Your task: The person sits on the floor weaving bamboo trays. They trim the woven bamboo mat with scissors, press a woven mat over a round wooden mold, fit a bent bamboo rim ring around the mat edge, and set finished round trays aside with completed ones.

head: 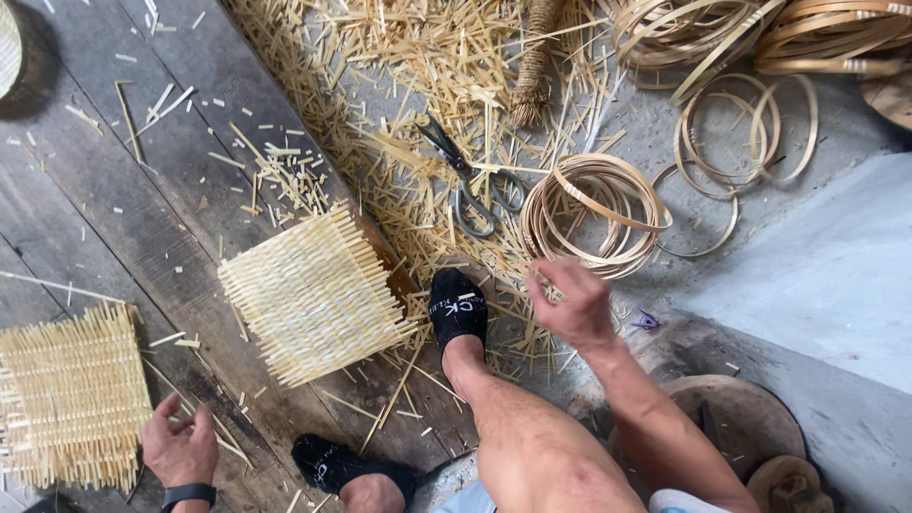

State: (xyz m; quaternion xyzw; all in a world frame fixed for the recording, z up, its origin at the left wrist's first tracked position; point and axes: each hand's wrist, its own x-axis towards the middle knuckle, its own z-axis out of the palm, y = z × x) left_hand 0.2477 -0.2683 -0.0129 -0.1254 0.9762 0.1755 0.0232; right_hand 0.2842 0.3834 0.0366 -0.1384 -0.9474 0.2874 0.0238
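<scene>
Bamboo hoops [597,211] just beyond the outstretched right hand [573,306], grip loose and empty; left hand [179,448] half-curled, empty, beside a woven mat [68,394].

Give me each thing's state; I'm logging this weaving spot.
Scissors: lying partly open on the straw.
Coil of strips: wound, right hand reaching beside it.
Middle woven mat: flat, ends untrimmed.
Left woven mat: flat, left hand beside it.
</scene>
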